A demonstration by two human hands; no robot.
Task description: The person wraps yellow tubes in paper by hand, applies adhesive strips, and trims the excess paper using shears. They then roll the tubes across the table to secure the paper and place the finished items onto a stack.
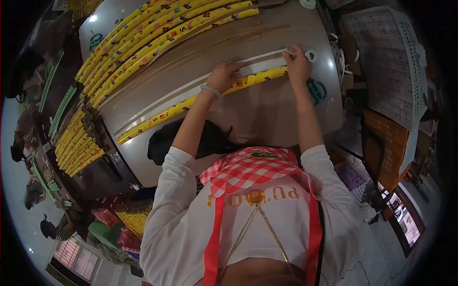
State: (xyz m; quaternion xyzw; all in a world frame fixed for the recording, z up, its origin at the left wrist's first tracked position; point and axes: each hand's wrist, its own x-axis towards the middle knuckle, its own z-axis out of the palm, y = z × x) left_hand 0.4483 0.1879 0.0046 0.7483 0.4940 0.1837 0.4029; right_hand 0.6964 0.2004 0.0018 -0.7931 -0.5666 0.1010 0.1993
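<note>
A long yellow roll of printed wrapping paper (164,114) lies across the table in front of me, with a white edge along its far side. Just beyond it runs a thin white strip (179,97). My left hand (222,77), with a bracelet on the wrist, rests over the strip and the paper edge, its fingers stretched to the right. At the right end, my right hand (298,64) has thumb and fingers closed on the end of the strip. A small white tape roll (311,56) sits beside that hand.
Several yellow rolls (157,40) lie at the back of the table (243,112), with thin brown strips before them. Teal scissors (316,90) are at the right, another pair (96,41) far left. A black bag (164,143) lies close to me. More yellow rolls (78,148) are stacked left.
</note>
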